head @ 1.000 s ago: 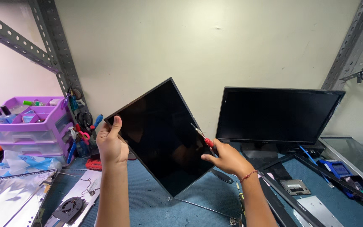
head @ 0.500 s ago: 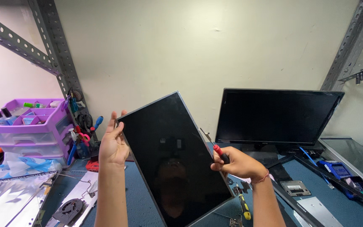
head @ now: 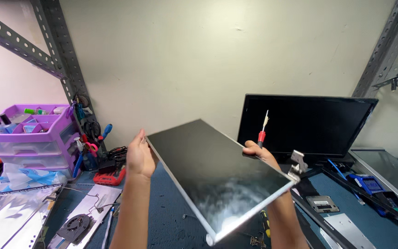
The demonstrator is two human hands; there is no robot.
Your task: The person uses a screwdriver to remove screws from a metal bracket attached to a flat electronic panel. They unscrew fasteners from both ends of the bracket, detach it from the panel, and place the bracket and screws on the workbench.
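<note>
While both forearms rise from the bottom edge of the frame, the left hand point(head: 140, 157) grips the left edge of a bare dark screen panel point(head: 217, 173), its back toward the camera and its fingers curled around the rim. The right hand point(head: 259, 151) holds the panel's far right edge, mostly behind it; its fingers also close on a red-handled screwdriver point(head: 262, 130) that points upward. How the right fingers lie under the panel cannot be told. The panel sits in the centre of the frame, held in the air and tilted nearly flat, its near corner dipping toward the bottom edge, with a metal hinge bracket point(head: 296, 162) at its right corner.

The panel hides most of the right hand and part of the blue bench mat point(head: 169, 210) below. Small parts under it are too small to name.

Behind, at right of centre, a black monitor point(head: 307, 122) stands against the wall. At left, a purple drawer organiser point(head: 28, 133) holds small bottles. A cooling fan point(head: 74, 227) lies at lower left beside a silvery sheet point(head: 5, 216). Grey slotted shelf struts point(head: 56, 46) cross the upper left corner
</note>
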